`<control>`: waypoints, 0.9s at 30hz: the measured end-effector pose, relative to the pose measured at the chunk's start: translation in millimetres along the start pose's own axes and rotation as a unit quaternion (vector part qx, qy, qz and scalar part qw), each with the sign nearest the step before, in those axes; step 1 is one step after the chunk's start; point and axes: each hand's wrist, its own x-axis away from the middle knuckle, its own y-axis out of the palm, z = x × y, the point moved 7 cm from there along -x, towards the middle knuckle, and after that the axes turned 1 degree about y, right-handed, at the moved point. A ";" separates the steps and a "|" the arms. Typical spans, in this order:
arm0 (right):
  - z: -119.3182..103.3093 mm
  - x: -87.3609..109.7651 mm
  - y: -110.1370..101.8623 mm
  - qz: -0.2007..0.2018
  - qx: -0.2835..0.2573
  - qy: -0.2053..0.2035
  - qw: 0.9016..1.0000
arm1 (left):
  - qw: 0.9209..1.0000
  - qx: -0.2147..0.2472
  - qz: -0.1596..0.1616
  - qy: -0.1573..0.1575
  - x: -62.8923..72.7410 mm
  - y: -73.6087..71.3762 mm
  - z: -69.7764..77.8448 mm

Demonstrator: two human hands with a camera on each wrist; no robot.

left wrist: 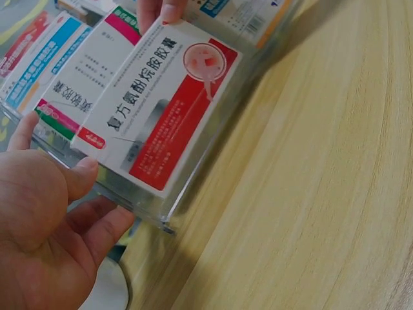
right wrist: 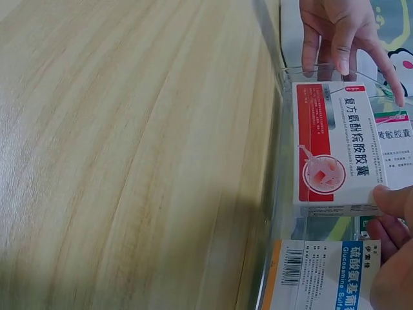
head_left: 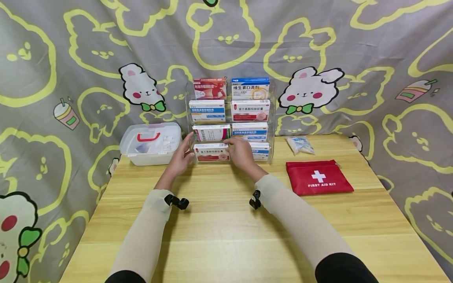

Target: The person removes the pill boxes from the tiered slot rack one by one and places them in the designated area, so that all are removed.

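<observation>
A clear display rack (head_left: 272, 149) holds medicine boxes in two columns. In its bottom left pocket sits a white and red medicine box (head_left: 211, 153), its front facing out. My right hand (head_left: 242, 154) pinches this box at its upper right corner, thumb on the front in the right wrist view. My left hand (head_left: 182, 156) is at the rack's left side, fingers spread and fingertips right at the clear side edge (left wrist: 116, 187). Just above the pinched box is a white, pink and green box (head_left: 211, 133). A blue and white box (right wrist: 322, 274) stands in the neighbouring bottom pocket.
Left of the rack is a clear lidded plastic case (head_left: 150, 143) with a red handle. On the right lie a red first aid kit pouch (head_left: 318, 177) and a small white and blue packet (head_left: 300, 145). A patterned curtain (head_left: 226, 43) hangs behind the wooden table (head_left: 219, 236).
</observation>
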 end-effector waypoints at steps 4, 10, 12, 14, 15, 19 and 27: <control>3.6 -0.7 -0.8 0.003 -0.027 0.007 1.000 | 1.000 0.006 -0.002 0.002 -0.1 0.6 -0.1; 5.9 -0.2 -3.9 0.006 -0.069 0.010 0.998 | 1.000 0.008 -0.002 0.009 0.1 0.3 -0.6; 6.1 0.0 -5.4 0.008 -0.083 0.011 0.996 | 1.000 0.008 -0.003 0.007 0.2 0.3 -1.2; 5.7 0.3 -7.2 0.010 -0.094 0.012 0.995 | 1.000 0.008 -0.004 0.004 0.2 0.5 -1.4; 5.5 0.5 -7.9 0.011 -0.099 0.012 0.995 | 1.000 0.008 -0.005 0.003 0.3 0.6 -1.4; 5.3 1.2 -11.1 0.014 -0.114 0.018 0.993 | 1.000 0.008 -0.005 0.001 0.7 1.0 -0.6; 5.1 1.2 -17.3 0.020 -0.138 0.029 0.990 | 1.000 0.011 -0.007 -0.004 -1.0 1.2 -4.2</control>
